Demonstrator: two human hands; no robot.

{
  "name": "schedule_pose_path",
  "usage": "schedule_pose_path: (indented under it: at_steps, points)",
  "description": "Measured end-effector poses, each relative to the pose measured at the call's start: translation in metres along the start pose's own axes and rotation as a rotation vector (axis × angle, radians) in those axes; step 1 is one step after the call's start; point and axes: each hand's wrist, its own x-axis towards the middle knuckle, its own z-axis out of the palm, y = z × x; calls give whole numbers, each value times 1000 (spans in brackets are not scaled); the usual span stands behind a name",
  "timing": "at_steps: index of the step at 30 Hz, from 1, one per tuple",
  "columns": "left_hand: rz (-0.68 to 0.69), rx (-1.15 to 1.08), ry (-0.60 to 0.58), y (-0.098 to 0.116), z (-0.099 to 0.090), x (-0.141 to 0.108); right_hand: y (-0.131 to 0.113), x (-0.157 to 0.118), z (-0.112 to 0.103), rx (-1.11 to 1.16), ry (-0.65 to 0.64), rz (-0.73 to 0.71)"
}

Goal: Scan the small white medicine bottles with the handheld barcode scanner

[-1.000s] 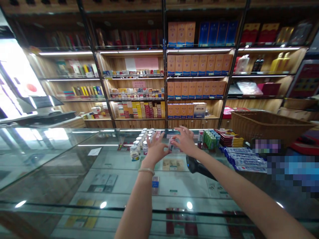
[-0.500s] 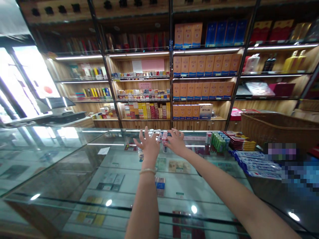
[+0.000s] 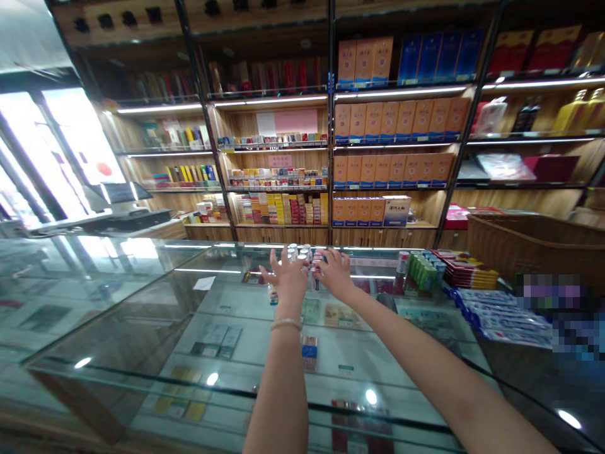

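Note:
At the far part of the glass counter (image 3: 265, 321), both arms stretch forward to a cluster of small white-capped bottles (image 3: 293, 248). My left hand (image 3: 289, 280) is at the cluster's near left side, its fingers spread wide and its thumb towards the bottles. From the right, my right hand (image 3: 336, 274) curls its fingers and thumb about small red-and-white containers (image 3: 318, 256). The fingers partly hide these, so their kind is unclear. Another small bottle (image 3: 273, 294) stands below my left fingers, partly covered.
Green cans (image 3: 422, 271), red-and-yellow packs (image 3: 467, 270) and blue-and-white packets (image 3: 496, 312) lie to the right, before a brown basket (image 3: 534, 233). A white paper slip (image 3: 204, 283) is on the left. Boxes fill the shelves (image 3: 392, 148) behind.
The view has shifted slightly, so everything appears a little further right. Both hands stay around the cluster, in nearly the same pose.

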Motion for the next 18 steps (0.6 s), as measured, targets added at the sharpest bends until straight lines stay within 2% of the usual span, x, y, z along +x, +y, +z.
schedule_pose_path:
  at_steps: [6,12,18]
  points:
    - [45,1,-41,-2,-1,0,-8,-11,2,76,63,105]
    - [73,-1,-72,0,-3,0,-16,-28,17,115,104,226]
    - [102,-13,-119,1,-4,0,-18,-34,29,128,111,249]
